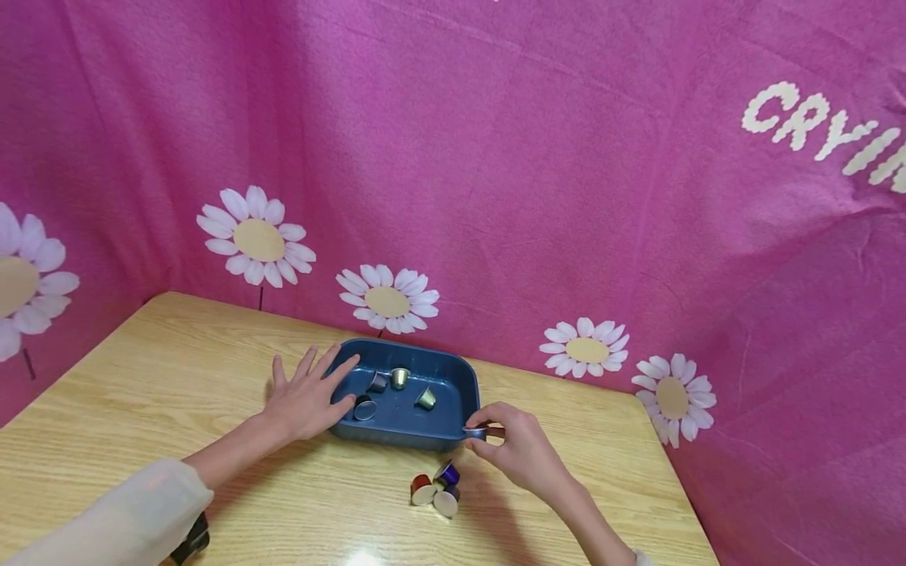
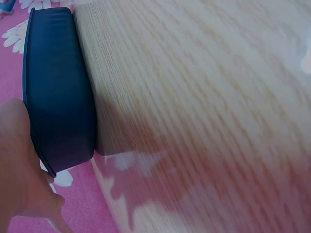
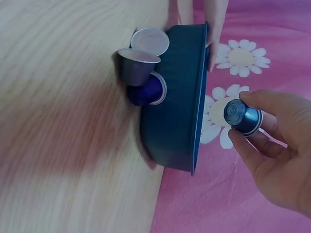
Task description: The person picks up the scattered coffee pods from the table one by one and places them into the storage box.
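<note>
A blue coffee capsule (image 3: 243, 117) is pinched between the thumb and fingers of my right hand (image 1: 517, 444), just above the front right corner of the dark blue tray (image 1: 410, 440). My left hand (image 1: 300, 401) rests at the tray's left rim with its fingers spread. Inside the tray lie a gold capsule (image 1: 399, 378), a pale green-gold capsule (image 1: 426, 399), a dark grey capsule (image 1: 378, 382) and a black-sided capsule (image 1: 365, 408). In front of the tray, a red capsule (image 1: 421, 489), a purple-blue capsule (image 1: 447, 472) and a dark capsule (image 1: 447, 501) sit clustered on the table.
The wooden table (image 1: 283, 503) carries the tray near its back edge. A pink cloth (image 1: 495, 196) with white daisies hangs behind and at the sides. Below the left sleeve (image 1: 149, 511) a black object (image 1: 193, 541) shows partly.
</note>
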`<state>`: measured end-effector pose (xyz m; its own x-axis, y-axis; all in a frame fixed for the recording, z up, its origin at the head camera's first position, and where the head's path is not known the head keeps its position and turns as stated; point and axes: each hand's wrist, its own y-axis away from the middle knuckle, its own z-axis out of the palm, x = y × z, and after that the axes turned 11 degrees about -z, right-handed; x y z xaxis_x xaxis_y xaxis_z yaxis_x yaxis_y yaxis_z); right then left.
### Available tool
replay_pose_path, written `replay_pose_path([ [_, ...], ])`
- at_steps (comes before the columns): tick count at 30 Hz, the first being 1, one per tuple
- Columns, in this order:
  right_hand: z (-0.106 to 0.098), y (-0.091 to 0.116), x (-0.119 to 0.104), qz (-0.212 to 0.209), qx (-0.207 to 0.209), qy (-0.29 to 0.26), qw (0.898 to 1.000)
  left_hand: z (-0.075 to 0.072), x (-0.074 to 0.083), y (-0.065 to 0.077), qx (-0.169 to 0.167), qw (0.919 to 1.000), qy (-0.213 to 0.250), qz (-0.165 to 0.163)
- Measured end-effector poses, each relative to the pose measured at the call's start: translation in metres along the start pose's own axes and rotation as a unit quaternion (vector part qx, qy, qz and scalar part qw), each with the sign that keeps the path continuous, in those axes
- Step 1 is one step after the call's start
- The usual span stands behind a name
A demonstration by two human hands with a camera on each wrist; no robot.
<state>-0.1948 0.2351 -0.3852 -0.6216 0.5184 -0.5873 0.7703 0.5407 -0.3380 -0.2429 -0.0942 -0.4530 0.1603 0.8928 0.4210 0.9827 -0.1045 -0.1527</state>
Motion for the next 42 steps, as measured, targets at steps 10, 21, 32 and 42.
replay_pose_path([
  [10, 0.016, -0.026, 0.002, -0.039, 0.019, 0.033, 0.999, 0.0, 0.0, -0.001, -0.001, 1.0, 0.002, -0.002],
  [21, 0.031, -0.051, 0.006, -0.033, 0.015, 0.016, 0.999, -0.001, 0.001, -0.002, 0.0, 1.0, 0.001, -0.006],
  [32, 0.05, -0.071, 0.012, -0.029, 0.003, 0.008, 1.0, 0.0, 0.0, -0.002, -0.001, 1.0, 0.003, -0.007],
  [42, 0.071, -0.083, 0.019, -0.015, -0.019, 0.0, 1.0, 0.001, 0.0, -0.002, -0.005, 0.9998, -0.013, -0.011],
])
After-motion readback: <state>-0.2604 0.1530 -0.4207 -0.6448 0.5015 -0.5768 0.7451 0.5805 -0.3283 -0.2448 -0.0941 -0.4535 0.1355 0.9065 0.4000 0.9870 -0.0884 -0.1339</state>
